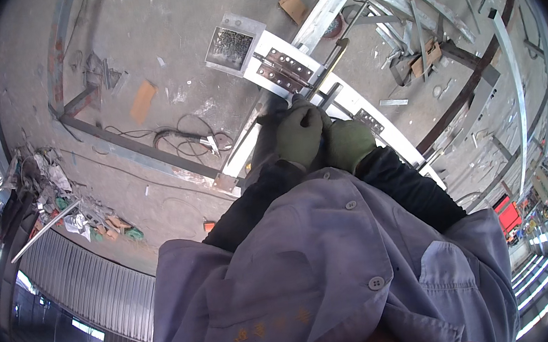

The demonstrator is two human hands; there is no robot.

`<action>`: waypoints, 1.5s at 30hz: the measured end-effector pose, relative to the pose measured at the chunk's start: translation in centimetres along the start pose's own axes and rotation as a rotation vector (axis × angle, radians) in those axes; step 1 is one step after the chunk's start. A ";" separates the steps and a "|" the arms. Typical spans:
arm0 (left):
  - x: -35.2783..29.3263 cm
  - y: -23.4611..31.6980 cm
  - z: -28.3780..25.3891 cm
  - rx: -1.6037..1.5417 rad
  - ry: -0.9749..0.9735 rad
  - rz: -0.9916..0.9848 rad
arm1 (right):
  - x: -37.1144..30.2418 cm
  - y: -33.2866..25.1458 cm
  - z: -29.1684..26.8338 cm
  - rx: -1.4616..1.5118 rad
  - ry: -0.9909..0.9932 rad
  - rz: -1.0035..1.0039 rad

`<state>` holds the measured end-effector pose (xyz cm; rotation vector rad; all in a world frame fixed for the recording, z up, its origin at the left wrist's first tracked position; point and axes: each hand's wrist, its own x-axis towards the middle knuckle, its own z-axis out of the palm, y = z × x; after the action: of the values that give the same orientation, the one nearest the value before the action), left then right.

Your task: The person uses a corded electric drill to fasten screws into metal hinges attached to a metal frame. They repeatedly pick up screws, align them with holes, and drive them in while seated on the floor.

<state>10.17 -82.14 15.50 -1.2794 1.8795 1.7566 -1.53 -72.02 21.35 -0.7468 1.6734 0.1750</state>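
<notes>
My gloved left hand and gloved right hand are side by side in front of my body, both in green gloves. The left is closed, with its fingers wrapped round something I cannot make out. The right is closed beside it, and its fingertips are mostly hidden. Just beyond them, a dark metal plate with holes, like a hinge, lies on a white beam. A similar dark plate sits on the beam to the right. A long bar lies across the beam between these plates.
A square metal box of small fasteners stands at the beam's far left end. Steel frames lie on the floor to the left. Cables coil near them. Metal bars and cardboard pieces lie at the far side; scrap is heaped left.
</notes>
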 end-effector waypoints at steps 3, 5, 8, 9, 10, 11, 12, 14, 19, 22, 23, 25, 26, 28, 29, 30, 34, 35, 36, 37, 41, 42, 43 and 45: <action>-0.3 2.7 -1.6 0.130 -0.047 0.048 | -0.1 -0.1 0.1 -0.009 0.036 -0.015; -0.3 2.0 -1.6 0.168 -0.028 0.098 | -0.5 -0.5 -0.1 -0.010 0.039 -0.006; 0.2 -0.8 0.1 0.138 0.100 0.197 | -0.2 -0.6 -0.9 0.002 -0.030 0.025; 0.3 -1.2 0.3 0.137 0.118 0.208 | 0.0 -0.6 -1.1 0.015 -0.053 0.029; 0.3 -1.2 0.3 0.137 0.137 0.219 | 0.1 -0.6 -1.1 0.027 -0.075 0.032; 0.3 -1.3 0.4 0.136 0.146 0.235 | 0.2 -0.4 -0.6 0.041 -0.021 0.030; 0.4 -1.4 0.5 0.136 0.156 0.251 | 0.3 -0.1 0.4 0.054 0.033 0.028; 0.5 -1.2 0.3 0.134 0.158 0.252 | 0.4 0.0 0.8 0.065 0.089 0.026; 0.1 -0.6 0.1 0.171 0.076 0.131 | -0.3 -0.7 -1.6 0.068 -0.077 0.056; 0.2 -1.1 0.5 0.145 0.072 0.174 | -0.4 -0.6 -1.5 0.049 -0.064 0.056; 0.2 -1.3 0.6 0.147 0.080 0.190 | -0.4 -0.6 -1.5 0.044 -0.067 0.058; 0.2 -1.5 0.8 0.154 0.099 0.221 | -0.5 -0.7 -1.9 0.034 -0.074 0.058; 0.1 -1.5 0.8 0.149 0.106 0.222 | -0.5 -0.7 -2.2 0.027 -0.097 0.067; -0.1 -1.3 0.9 0.140 0.117 0.222 | -0.4 -0.8 -2.6 0.013 -0.144 0.085; -0.1 -1.2 0.8 0.139 0.105 0.215 | -0.3 -0.7 -2.3 0.014 -0.125 0.083; 0.0 -1.2 0.7 0.138 0.094 0.207 | -0.2 -0.5 -1.7 0.016 -0.105 0.082; -0.1 -0.8 0.6 0.130 0.089 0.202 | -0.3 -0.3 -1.7 0.006 -0.070 0.054; -0.1 -0.8 0.7 0.133 0.099 0.212 | -0.2 -0.3 -1.7 0.001 -0.062 0.045; 0.0 -0.8 0.8 0.137 0.108 0.222 | -0.2 -0.2 -1.7 -0.003 -0.053 0.037; 0.0 -0.9 0.8 0.140 0.117 0.233 | -0.1 -0.1 -1.8 -0.006 -0.045 0.030; 0.3 -1.6 1.0 0.145 0.114 0.245 | 0.1 -0.2 -1.9 -0.007 -0.070 0.046; 0.4 -1.5 0.9 0.136 0.113 0.253 | 0.1 -0.2 -2.0 0.001 -0.073 0.053; 0.4 -1.4 0.9 0.127 0.112 0.260 | 0.1 -0.2 -2.1 0.008 -0.075 0.060; 0.4 -1.6 1.0 0.134 0.124 0.269 | 0.2 -0.1 -1.9 0.013 -0.057 0.040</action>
<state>10.69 -81.20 13.91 -1.1557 2.2896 1.6709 -3.08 -73.10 21.67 -0.6930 1.6346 0.2111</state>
